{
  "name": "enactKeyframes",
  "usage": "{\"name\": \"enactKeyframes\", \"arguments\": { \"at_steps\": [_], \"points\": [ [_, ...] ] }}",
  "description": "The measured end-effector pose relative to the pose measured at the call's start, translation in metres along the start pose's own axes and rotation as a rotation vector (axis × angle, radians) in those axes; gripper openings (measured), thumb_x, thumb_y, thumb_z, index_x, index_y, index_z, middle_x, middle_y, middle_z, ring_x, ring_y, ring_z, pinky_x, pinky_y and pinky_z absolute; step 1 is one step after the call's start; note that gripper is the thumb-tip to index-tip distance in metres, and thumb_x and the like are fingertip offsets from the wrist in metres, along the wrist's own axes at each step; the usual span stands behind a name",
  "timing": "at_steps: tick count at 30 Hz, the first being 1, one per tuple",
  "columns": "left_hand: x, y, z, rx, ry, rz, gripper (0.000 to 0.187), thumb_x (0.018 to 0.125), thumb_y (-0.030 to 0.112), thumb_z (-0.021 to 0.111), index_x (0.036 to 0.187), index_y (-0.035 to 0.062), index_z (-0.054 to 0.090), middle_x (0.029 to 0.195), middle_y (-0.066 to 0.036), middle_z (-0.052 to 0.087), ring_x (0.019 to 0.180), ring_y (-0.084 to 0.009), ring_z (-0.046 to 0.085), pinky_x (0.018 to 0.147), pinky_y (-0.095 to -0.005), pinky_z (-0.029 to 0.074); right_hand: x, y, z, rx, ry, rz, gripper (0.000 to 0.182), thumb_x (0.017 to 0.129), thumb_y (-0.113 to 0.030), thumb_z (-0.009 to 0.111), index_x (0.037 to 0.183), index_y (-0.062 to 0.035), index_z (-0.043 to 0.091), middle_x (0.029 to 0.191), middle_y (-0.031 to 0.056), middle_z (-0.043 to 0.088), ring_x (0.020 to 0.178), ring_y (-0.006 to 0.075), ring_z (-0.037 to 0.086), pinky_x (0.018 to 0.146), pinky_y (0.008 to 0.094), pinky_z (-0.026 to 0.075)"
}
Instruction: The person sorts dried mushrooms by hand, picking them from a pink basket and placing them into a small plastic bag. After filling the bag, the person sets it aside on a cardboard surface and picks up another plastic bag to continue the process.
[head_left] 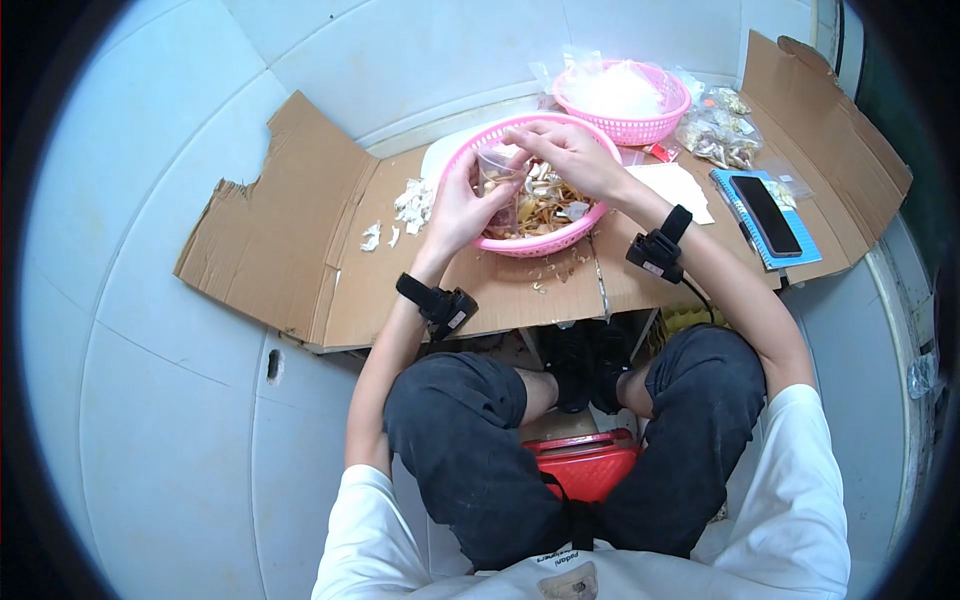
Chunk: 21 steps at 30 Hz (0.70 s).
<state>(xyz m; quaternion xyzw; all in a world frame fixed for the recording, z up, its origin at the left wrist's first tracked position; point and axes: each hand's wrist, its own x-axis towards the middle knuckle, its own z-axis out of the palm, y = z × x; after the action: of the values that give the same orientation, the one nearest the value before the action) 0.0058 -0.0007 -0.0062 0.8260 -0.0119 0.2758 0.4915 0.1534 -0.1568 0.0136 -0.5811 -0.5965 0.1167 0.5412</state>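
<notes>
My left hand (pixel 464 205) is closed around a small clear plastic bag (pixel 498 172), held upright above the near pink basket (pixel 540 246). Some pale contents show through the plastic. My right hand (pixel 572 160) reaches in from the other side, its bent fingertips together at the bag's mouth; what they pinch is too small to make out. Beneath both hands, the basket holds brown dried strips (pixel 548 212) mixed with paler pieces. To the left of the basket lies a small pile of white pieces (pixel 412 203).
An opened cardboard box (pixel 370 290) covers the work surface, its flaps raised left and right. Another pink basket (pixel 640 130) with clear bags stands behind. Filled bags (pixel 722 138), white paper (pixel 675 190) and a phone (pixel 765 215) on a blue notebook (pixel 800 243) lie right.
</notes>
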Motion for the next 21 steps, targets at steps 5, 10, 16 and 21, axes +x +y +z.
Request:
{"name": "enactKeyframes", "arguments": {
  "at_steps": [5, 10, 16, 21],
  "points": [
    [-0.003, 0.009, 0.001, 0.045, -0.048, 0.061, 0.047, 0.085, 0.014, 0.076, 0.125, -0.0006, 0.058, 0.111, -0.010, 0.069, 0.103, -0.0168, 0.066, 0.091, -0.0320, 0.052, -0.003, -0.010, 0.005, 0.005, -0.109, 0.027, 0.038, 0.103, -0.036, 0.058, 0.110, -0.0033, 0.077, 0.141, 0.0142, 0.057, 0.122, 0.0226, 0.058, 0.105, 0.0365, 0.044],
    [-0.004, 0.007, -0.001, 0.100, -0.092, 0.043, 0.049, 0.083, 0.014, 0.076, 0.126, -0.0008, 0.058, 0.112, -0.010, 0.069, 0.103, -0.0171, 0.066, 0.091, -0.0325, 0.053, -0.003, -0.005, 0.006, -0.160, -0.264, -0.051, 0.035, 0.098, -0.037, 0.066, 0.105, -0.0047, 0.078, 0.139, 0.0153, 0.057, 0.128, 0.0280, 0.053, 0.108, 0.0404, 0.041],
    [-0.003, 0.008, 0.001, 0.001, -0.134, 0.003, 0.052, 0.084, 0.017, 0.080, 0.126, -0.0009, 0.055, 0.117, -0.013, 0.065, 0.109, -0.0189, 0.064, 0.094, -0.0336, 0.052, -0.005, -0.002, 0.003, -0.069, -0.198, -0.007, 0.033, 0.098, -0.035, 0.067, 0.099, -0.0047, 0.079, 0.132, 0.0127, 0.061, 0.120, 0.0239, 0.058, 0.103, 0.0381, 0.044],
    [-0.005, 0.013, 0.000, 0.072, -0.126, 0.007, 0.055, 0.083, 0.022, 0.083, 0.124, 0.0002, 0.053, 0.117, -0.013, 0.064, 0.110, -0.0197, 0.064, 0.095, -0.0343, 0.052, 0.001, 0.005, 0.004, -0.024, -0.107, 0.053, 0.041, 0.101, -0.038, 0.062, 0.095, -0.0014, 0.079, 0.125, 0.0118, 0.067, 0.113, 0.0203, 0.062, 0.098, 0.0341, 0.047]
  ]
}}
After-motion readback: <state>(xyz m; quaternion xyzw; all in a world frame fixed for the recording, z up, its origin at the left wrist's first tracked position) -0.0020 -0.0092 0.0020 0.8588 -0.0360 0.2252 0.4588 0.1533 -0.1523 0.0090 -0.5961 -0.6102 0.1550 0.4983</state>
